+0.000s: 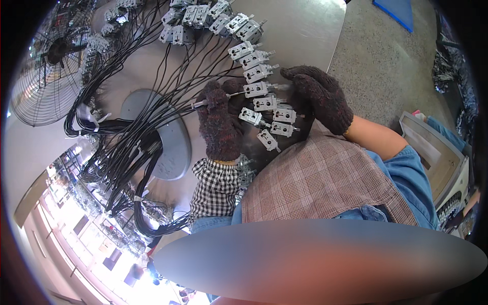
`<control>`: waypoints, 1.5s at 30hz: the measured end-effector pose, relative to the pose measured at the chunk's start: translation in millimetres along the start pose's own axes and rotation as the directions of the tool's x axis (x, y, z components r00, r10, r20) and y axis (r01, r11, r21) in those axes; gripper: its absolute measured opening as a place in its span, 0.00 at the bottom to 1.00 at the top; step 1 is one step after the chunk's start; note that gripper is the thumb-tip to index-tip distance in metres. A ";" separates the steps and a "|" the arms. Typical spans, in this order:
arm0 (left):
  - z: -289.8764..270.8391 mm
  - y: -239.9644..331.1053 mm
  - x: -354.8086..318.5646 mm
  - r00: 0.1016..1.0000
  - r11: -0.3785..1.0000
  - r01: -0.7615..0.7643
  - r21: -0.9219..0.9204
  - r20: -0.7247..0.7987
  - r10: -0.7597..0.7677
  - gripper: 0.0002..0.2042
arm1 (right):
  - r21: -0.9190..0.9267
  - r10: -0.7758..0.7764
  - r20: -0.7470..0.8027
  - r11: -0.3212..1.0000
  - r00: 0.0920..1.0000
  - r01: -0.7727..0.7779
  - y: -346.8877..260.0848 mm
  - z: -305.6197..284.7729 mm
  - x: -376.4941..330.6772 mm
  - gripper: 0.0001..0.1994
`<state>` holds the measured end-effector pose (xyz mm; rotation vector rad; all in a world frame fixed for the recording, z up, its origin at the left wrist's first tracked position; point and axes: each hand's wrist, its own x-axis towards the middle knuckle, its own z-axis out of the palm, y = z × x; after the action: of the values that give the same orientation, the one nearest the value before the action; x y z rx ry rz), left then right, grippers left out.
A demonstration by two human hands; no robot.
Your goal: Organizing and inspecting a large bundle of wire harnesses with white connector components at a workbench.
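My left hand [219, 119], in a dark knitted glove and checked oversleeve, is closed round a thin metal rod-like tool [200, 103]. Its slim tip points right, at a grey block-shaped connector [255, 90] with metal prongs. Several similar connectors form a curved line, with a lowest one [268, 140] near my body. To their right, my gloved right hand [321, 96] is curved along the prong side, fingers extended; I see nothing held in it. Part of its palm side is hidden. Black cables [168, 109] run from the upper connectors, passing behind my left hand.
A metal tabletop [305, 30] carries more connectors [195, 16] at the far side. Bundled black cables lie over a round grey disc [175, 147] at left. A wire-guarded fan [51, 76] stands far left. Speckled floor [376, 66] and a frame-edged bin-like object [432, 152] are at right.
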<state>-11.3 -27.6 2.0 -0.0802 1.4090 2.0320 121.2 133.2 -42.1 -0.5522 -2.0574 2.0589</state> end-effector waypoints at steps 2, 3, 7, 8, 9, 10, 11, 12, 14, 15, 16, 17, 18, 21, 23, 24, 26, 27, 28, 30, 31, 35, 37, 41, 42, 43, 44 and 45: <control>3.5 2.6 -2.3 1.000 1.000 0.011 -0.023 -0.008 -0.011 0.18 | 0.222 0.156 0.010 0.963 0.988 -0.154 -10.4 -1.2 0.8 0.15; 4.0 2.9 -3.0 1.000 0.999 0.021 -0.049 -0.018 -0.022 0.18 | 0.427 0.300 0.057 0.855 0.952 -0.295 -15.1 -0.6 1.3 0.16; -0.1 1.8 -0.6 1.000 0.999 0.021 -0.030 0.002 -0.021 0.17 | 0.377 0.298 -0.050 0.890 0.953 -0.258 -23.0 2.8 3.2 0.16; -0.5 1.1 -1.0 0.999 0.999 0.017 -0.031 -0.027 -0.018 0.17 | 0.424 0.338 0.004 0.852 0.941 -0.307 -25.8 0.5 2.6 0.16; -1.5 0.4 -1.1 0.998 0.999 0.014 -0.031 -0.056 -0.016 0.17 | 0.466 0.374 0.059 0.810 0.926 -0.357 -26.8 -1.3 1.9 0.16; -5.8 -0.2 -0.6 0.998 0.999 0.015 -0.030 -0.054 -0.016 0.17 | 0.467 0.373 0.058 0.810 0.926 -0.355 -22.6 -1.9 -0.2 0.16; -13.0 -1.0 0.6 0.999 0.999 0.035 -0.033 0.026 -0.034 0.16 | 0.432 0.266 0.029 0.866 0.963 -0.252 -14.7 -1.5 -2.6 0.16; -16.5 -1.1 1.2 0.993 0.998 0.056 -0.034 0.107 -0.052 0.17 | 0.394 0.155 0.005 0.908 0.988 -0.144 -10.9 -1.2 -4.0 0.16; -11.2 -2.8 0.3 0.998 0.998 0.039 -0.049 0.047 -0.036 0.16 | 0.346 0.158 -0.032 0.928 0.987 -0.138 -12.1 2.3 -4.6 0.16; -8.7 -3.2 -0.3 1.000 0.998 0.021 -0.063 -0.012 -0.022 0.16 | 0.297 0.160 -0.071 0.946 0.985 -0.132 -12.7 3.8 -4.8 0.16; -8.1 -2.8 -0.2 1.000 0.998 0.021 -0.063 -0.012 -0.022 0.16 | 0.297 0.160 -0.071 0.946 0.985 -0.132 -17.2 2.2 -3.0 0.16; -7.8 -2.3 -0.4 1.000 0.997 0.023 -0.079 0.009 -0.022 0.17 | 0.297 0.264 -0.015 0.922 0.964 -0.248 -25.6 -1.8 -0.4 0.16; -8.1 -2.2 -0.4 0.999 0.995 0.025 -0.095 0.030 -0.022 0.17 | 0.290 0.365 0.040 0.887 0.930 -0.360 -29.8 -3.8 1.2 0.16; -17.2 -1.6 1.8 0.987 0.994 0.063 -0.085 0.149 -0.050 0.17 | 0.342 0.283 0.006 0.901 0.959 -0.268 -16.3 -1.8 -2.7 0.16; -18.1 -2.8 1.2 0.989 0.997 0.045 -0.064 0.142 -0.036 0.17 | 0.358 0.256 -0.006 0.903 0.967 -0.237 -14.7 0.2 -3.3 0.16; -18.7 -3.4 1.0 0.991 0.999 0.027 -0.042 0.135 -0.021 0.17 | 0.374 0.228 -0.020 0.905 0.973 -0.204 -14.3 0.9 -3.6 0.16; -25.2 -6.9 4.1 0.991 0.997 0.054 -0.048 0.126 -0.047 0.17 | 0.355 0.215 -0.022 0.915 0.976 -0.193 -13.1 0.3 -3.2 0.16; -27.1 -7.9 5.2 0.990 0.995 0.080 -0.054 0.118 -0.073 0.17 | 0.336 0.201 -0.024 0.924 0.979 -0.182 -12.7 -0.2 -3.0 0.16; -25.8 -8.3 4.5 0.990 0.995 0.080 -0.054 0.117 -0.073 0.17 | 0.336 0.201 -0.023 0.924 0.979 -0.182 -12.4 -0.2 -2.6 0.16; -21.8 -9.0 2.2 1.000 0.999 0.027 -0.038 0.006 -0.027 0.17 | 0.363 0.224 -0.020 0.910 0.974 -0.202 -12.0 0.0 -2.0 0.16; -22.4 -8.7 2.3 1.000 0.999 0.028 -0.038 0.007 -0.028 0.17 | 0.363 0.225 -0.021 0.910 0.974 -0.202 -12.2 -0.9 -1.8 0.16; -9.1 -3.3 -1.1 0.998 0.996 0.033 -0.078 0.059 -0.028 0.16 | -0.108 -0.084 -0.060 0.991 0.995 0.077 7.7 -7.5 6.6 0.19; -8.0 -1.6 -1.7 0.999 0.996 0.037 -0.085 -0.034 -0.040 0.16 | -0.534 -0.487 0.034 0.730 0.873 0.427 12.2 -8.1 9.0 0.21; -22.7 -4.3 0.2 0.971 0.992 0.055 -0.117 0.240 -0.026 0.16 | -0.638 -0.464 0.102 0.648 0.880 0.416 5.6 -9.3 11.8 0.23; -23.0 -4.7 -0.2 0.970 0.993 0.045 -0.111 0.244 -0.017 0.16 | -0.656 -0.493 0.109 0.617 0.863 0.435 5.0 -9.1 12.7 0.21; -22.0 -4.8 0.0 0.970 0.993 0.043 -0.111 0.243 -0.015 0.16 | -0.655 -0.494 0.111 0.617 0.862 0.437 0.0 -7.8 12.6 0.21; -19.8 -5.0 0.3 0.971 0.997 0.015 -0.079 0.241 0.004 0.15 | -0.306 -0.123 -0.021 0.946 0.992 0.110 -8.4 -6.3 11.5 0.19; -18.8 -4.8 0.4 0.971 0.999 -0.012 -0.046 0.239 0.023 0.15 | 0.114 0.289 0.022 0.950 0.957 -0.290 -12.9 -5.2 11.1 0.18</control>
<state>-14.8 -42.5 -10.0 0.1550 1.2186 2.0113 111.4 142.6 -30.7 -0.8744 -1.9398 2.3226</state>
